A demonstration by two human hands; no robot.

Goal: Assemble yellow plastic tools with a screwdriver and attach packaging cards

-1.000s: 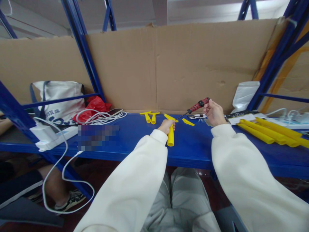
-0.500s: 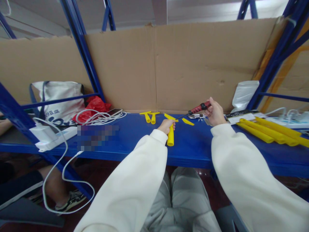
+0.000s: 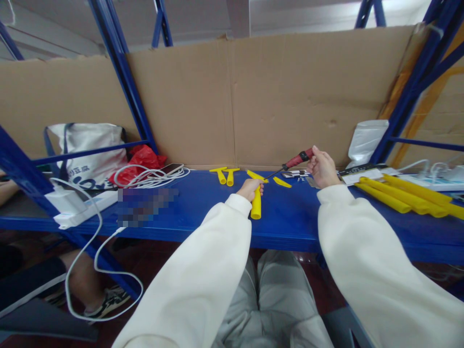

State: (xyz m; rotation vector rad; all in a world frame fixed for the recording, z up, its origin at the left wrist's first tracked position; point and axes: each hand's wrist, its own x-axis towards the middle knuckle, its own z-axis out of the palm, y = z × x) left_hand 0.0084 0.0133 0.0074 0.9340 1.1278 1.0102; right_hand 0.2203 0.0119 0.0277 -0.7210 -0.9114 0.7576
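My left hand (image 3: 251,189) is closed round the upper part of a yellow T-shaped piece with a tubular handle (image 3: 255,208), whose wide end points toward me. In my right hand (image 3: 322,166), the fingers pinch the back end of a screwdriver with a red and black handle (image 3: 297,158). Its thin shaft slants down left to the yellow piece by my left hand; the exact contact of the tip is too small to make out. Beside it lies a flat yellow blade-like piece (image 3: 282,182). Two yellow T-shaped pieces (image 3: 229,178) rest further left.
Several yellow tubes (image 3: 409,195) lie on the right of the blue table (image 3: 203,212). Small metal parts (image 3: 297,174) sit behind the work. On the left are white cables (image 3: 152,176), a power strip (image 3: 87,209) and a cloth bag (image 3: 87,150). Cardboard (image 3: 275,101) stands behind.
The screwdriver's handle has turned, with its black patches showing in different places. My right fingers have shifted slightly at its end. My left hand and the yellow piece stay put.
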